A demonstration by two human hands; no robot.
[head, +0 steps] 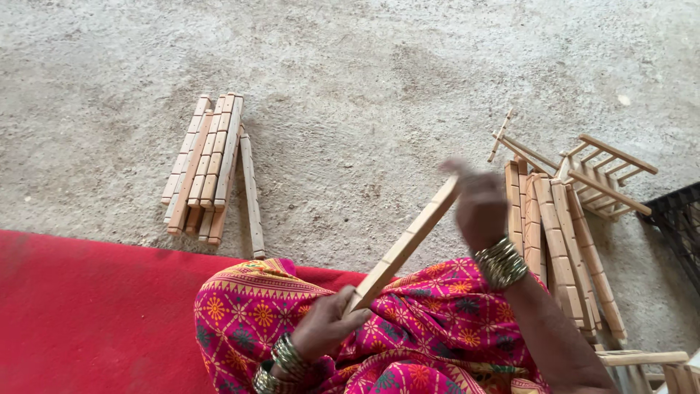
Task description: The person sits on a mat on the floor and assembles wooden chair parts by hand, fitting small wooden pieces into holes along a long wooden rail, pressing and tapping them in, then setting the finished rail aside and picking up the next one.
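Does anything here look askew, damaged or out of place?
Nothing looks damaged. Both hands, left hand and right hand, hold one wooden slat. One loose strip lies slightly apart from the left pile.

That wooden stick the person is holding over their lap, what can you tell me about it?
The wooden stick is a long, flat slat of pale, unfinished-looking wood with faint cross marks along it. It slants from lower left to upper right above the patterned pink cloth. The left hand grips its lower end; the right hand, blurred, is at its upper end.
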